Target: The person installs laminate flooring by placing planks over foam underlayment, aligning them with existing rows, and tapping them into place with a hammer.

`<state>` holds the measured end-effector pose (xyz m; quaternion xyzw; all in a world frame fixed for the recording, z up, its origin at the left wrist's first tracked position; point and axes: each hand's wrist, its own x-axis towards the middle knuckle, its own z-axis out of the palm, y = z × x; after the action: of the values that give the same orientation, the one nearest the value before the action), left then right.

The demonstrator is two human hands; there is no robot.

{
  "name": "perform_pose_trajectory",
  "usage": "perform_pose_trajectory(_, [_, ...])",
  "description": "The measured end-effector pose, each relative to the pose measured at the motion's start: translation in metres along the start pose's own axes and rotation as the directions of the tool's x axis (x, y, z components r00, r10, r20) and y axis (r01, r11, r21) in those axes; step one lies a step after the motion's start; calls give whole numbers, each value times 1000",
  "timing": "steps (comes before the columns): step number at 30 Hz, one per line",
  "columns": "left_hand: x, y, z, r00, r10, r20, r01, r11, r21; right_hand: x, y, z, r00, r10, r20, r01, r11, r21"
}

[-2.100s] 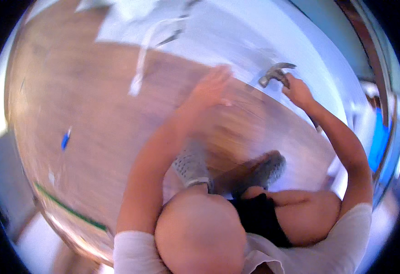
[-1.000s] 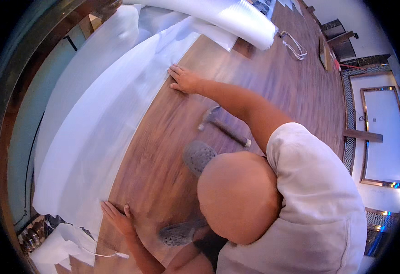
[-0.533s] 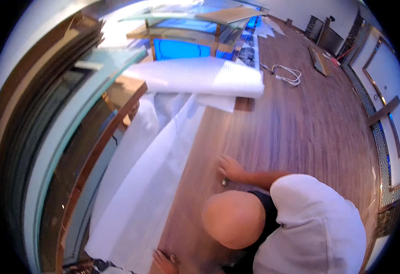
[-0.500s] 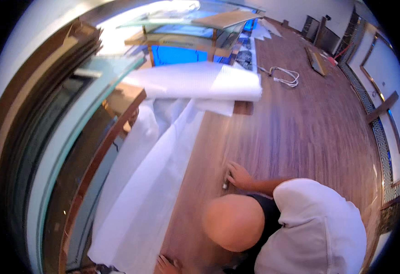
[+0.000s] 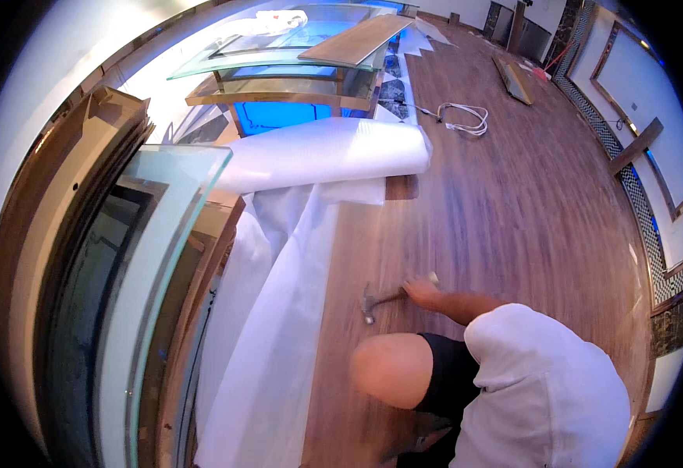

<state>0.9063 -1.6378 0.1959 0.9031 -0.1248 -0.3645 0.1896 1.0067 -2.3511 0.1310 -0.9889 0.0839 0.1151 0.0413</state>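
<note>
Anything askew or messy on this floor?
The white underlay sheet lies rumpled and folded below its roll, not flat. A white cable sits in a loose tangle on the wood floor. The hammer by the right hand looks fine.

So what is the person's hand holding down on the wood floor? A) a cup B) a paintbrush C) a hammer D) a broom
C: the hand grips the handle of a hammer, whose metal head rests on the wooden floor next to the white underlay sheet.
</note>
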Motion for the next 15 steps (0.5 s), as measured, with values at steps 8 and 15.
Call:
perform_pose_trajectory(8, [-73,80,-141,976,-111,187,116,993,-12,146,-99,-236,970,-243,14,219,895,390])
perform_pose_trajectory(15, [-101,239,-258,980,-62,191,45,995,93,64,-33,-441,991,-122,60,69,830,554])
